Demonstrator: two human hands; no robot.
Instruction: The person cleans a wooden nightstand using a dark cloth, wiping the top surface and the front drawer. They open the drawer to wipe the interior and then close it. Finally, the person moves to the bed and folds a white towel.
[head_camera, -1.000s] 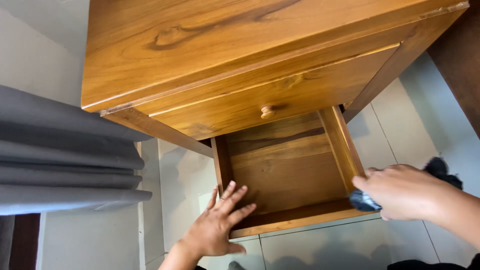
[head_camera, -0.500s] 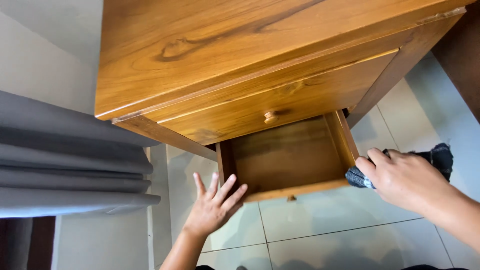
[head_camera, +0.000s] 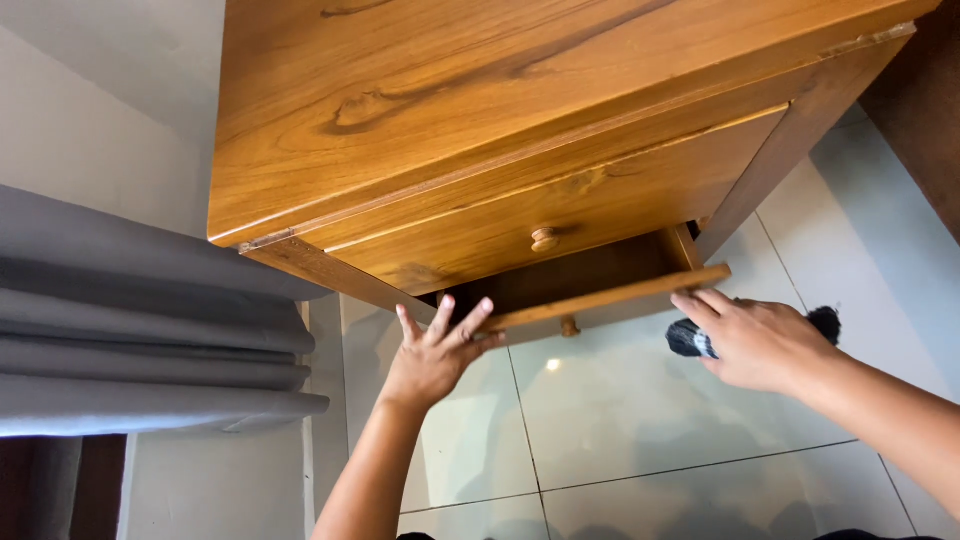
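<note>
Two hands at lower drawer (head_camera: 605, 300) front, left hand (head_camera: 435, 355) spread against it, right hand (head_camera: 755, 340) grip clutching black brush (head_camera: 690, 340)

Smooth, satin-varnished grained wood is seen on the nightstand (head_camera: 480, 110) and drawer (head_camera: 610, 298), glossy tile on the floor (head_camera: 640, 420), and matt grey cloth on the curtain (head_camera: 130, 330).

Glossy pale floor tiles (head_camera: 640, 420), white wall (head_camera: 110, 120), grey curtain folds (head_camera: 130, 340) left.

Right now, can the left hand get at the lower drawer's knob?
Probably yes. The left hand is open, fingers on the lower drawer front, and the knob sits just to its right with nothing between. The right hand holds a dark brush.
</note>
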